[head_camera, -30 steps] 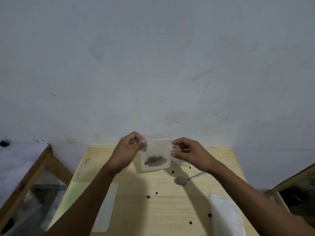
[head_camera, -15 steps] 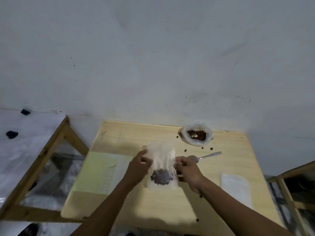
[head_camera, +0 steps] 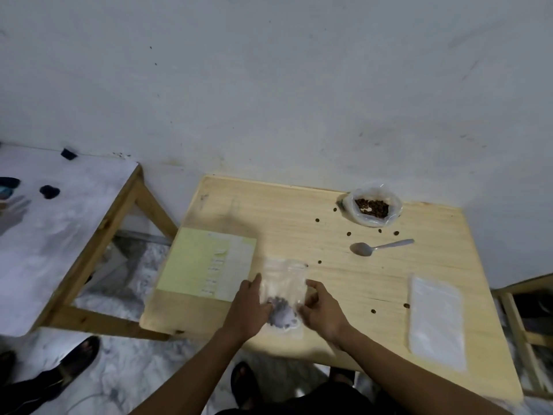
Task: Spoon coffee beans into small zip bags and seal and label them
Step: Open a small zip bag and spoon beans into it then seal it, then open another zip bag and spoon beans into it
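Both hands hold one small bag (head_camera: 282, 290) of beans on the desk (head_camera: 299, 229). The left hand (head_camera: 250, 307) pinches one side — the right hand (head_camera: 321, 310) pinches the other.

The desk (head_camera: 299, 217) is pale bare wood, matt, with a fine straight grain running across it. The small zip bag (head_camera: 284, 283) is thin clear plastic, slightly glossy and crinkled; it is blurred, so its finish is hard to judge closely. The open bag of beans (head_camera: 347, 202) is the same kind of soft, shiny clear film, and the beans inside look dark and matt. The spoon (head_camera: 363, 249) appears to be grey metal with a dull sheen. The stack of empty bags (head_camera: 435, 320) is smooth, milky plastic. The label sheet (head_camera: 191, 262) is matt yellow-and-white paper. The wall (head_camera: 269, 85) is rough, scuffed plaster.
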Motion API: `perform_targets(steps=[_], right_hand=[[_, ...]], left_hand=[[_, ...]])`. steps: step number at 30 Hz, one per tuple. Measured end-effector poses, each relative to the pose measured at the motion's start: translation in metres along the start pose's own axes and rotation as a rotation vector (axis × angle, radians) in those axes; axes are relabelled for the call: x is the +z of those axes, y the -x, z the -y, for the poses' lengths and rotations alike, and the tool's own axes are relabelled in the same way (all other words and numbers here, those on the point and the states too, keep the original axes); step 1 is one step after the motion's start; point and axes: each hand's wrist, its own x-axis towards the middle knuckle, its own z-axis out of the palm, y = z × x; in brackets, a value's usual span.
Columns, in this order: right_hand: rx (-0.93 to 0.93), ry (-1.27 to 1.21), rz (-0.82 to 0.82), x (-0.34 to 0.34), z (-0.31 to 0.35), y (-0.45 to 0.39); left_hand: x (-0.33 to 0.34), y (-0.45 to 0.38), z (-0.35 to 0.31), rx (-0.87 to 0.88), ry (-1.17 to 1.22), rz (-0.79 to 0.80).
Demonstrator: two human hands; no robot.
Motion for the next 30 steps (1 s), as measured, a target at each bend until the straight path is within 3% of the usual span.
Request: perform_targets(steps=[6, 10, 15, 18, 23, 30], right_hand=[[-0.103, 0.249, 0.03, -0.016, 0.005, -0.002], [-0.102, 0.227, -0.096, -0.048, -0.002, 0.002], [-0.027, 0.162, -0.304, -0.112, -0.022, 0.012], [0.042, 0.147, -0.432, -0.153, -0.044, 0.019], [0.21, 0.138, -0.55, -0.203, -0.088, 0.033], [0.482, 0.272, -0.468, -0.224, -0.123, 0.045]], left_hand=[[0.002, 0.0, -0.009, 0.002, -0.113, -0.072], [0.0, -0.005, -0.031, 0.102, -0.072, -0.185], [0.015, -0.023, -0.087, 0.25, 0.038, -0.162], [0.037, -0.033, -0.13, 0.337, 0.102, -0.077], [0.084, -0.04, -0.196, 0.323, 0.072, 0.19], [0.134, -0.037, -0.245, 0.192, 0.023, 0.461]])
